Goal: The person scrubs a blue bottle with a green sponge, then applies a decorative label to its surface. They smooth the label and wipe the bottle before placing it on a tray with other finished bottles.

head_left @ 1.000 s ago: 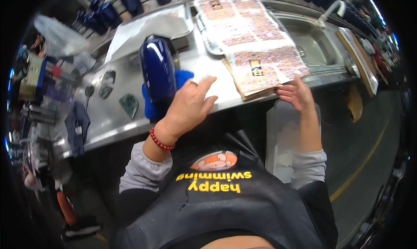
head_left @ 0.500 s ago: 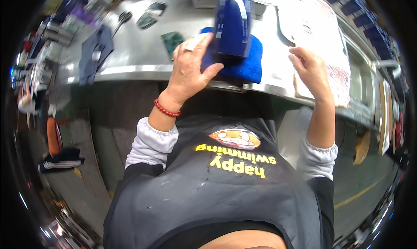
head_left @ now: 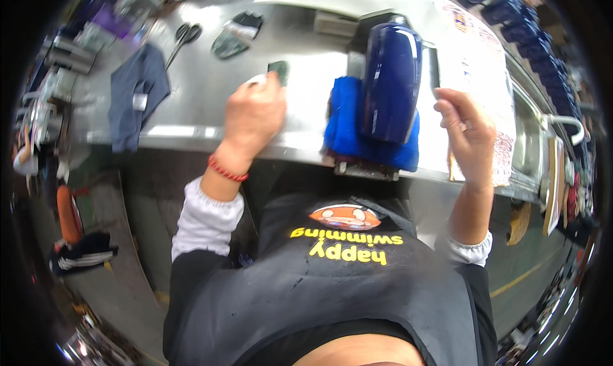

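My left hand (head_left: 255, 114), with a red bead bracelet on its wrist, is closed over the metal worktop. A small white piece (head_left: 257, 79) shows at its curled fingers, and its fingertips meet a small dark-green patch (head_left: 279, 71) on the worktop. I cannot make out whether it grips either. A glossy dark-blue rounded housing (head_left: 391, 79) rests lengthwise on a folded bright-blue towel (head_left: 343, 120) near the front edge. Right of the housing, my right hand (head_left: 469, 133) hovers with loosely bent fingers, thumb and index slightly apart, nothing visible between them.
Black-handled scissors (head_left: 185, 35), a grey-blue cloth (head_left: 137, 98) and a dark-green and black rag (head_left: 237, 35) lie at the left. White printed sheeting (head_left: 476, 66) covers the right side. Several dark-blue pieces (head_left: 536, 40) line the far right. The worktop's front edge (head_left: 185, 135) runs before me.
My left hand has left the housing's side and moved left to the dark-green patch, its fingers curling in. My right hand stays beside the housing. The view has shifted somewhat.
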Available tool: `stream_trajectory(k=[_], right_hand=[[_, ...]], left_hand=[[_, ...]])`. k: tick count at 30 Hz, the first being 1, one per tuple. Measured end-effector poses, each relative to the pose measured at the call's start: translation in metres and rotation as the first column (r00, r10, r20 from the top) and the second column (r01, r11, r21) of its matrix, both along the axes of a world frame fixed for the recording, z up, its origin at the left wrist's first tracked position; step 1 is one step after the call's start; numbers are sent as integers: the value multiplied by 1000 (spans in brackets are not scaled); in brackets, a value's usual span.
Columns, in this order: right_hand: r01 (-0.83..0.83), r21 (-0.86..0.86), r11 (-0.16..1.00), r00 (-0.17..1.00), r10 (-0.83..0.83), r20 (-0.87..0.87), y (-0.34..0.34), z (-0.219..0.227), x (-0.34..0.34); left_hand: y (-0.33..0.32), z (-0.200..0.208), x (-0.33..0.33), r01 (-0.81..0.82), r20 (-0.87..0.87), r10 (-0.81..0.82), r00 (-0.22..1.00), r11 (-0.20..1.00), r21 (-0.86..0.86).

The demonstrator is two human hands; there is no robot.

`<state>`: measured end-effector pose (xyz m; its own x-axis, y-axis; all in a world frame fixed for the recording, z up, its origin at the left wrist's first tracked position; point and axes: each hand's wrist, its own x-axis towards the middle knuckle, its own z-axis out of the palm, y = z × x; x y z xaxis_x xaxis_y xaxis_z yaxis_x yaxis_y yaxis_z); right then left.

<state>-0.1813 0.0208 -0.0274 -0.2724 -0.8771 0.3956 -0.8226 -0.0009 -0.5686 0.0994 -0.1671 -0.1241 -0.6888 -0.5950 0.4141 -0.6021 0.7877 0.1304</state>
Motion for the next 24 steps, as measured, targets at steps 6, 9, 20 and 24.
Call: stream_trajectory(k=[6,9,20,24], right_hand=[[-366,43,929,734,260,627,1,20,54],[-408,-176,896,571,401,717,-1,13,58],[37,-397,917,537,317,782,44,0,-61],[22,-287,958,976,41,214,42,-6,-186]], left_hand=[[47,67,-9,142,-492,-45,870,977,162],[77,77,-57,384,-504,-465,728,885,-263],[94,45,-110,523,-621,-388,681,851,42],[83,17,-101,350,-714,-73,696,903,248]])
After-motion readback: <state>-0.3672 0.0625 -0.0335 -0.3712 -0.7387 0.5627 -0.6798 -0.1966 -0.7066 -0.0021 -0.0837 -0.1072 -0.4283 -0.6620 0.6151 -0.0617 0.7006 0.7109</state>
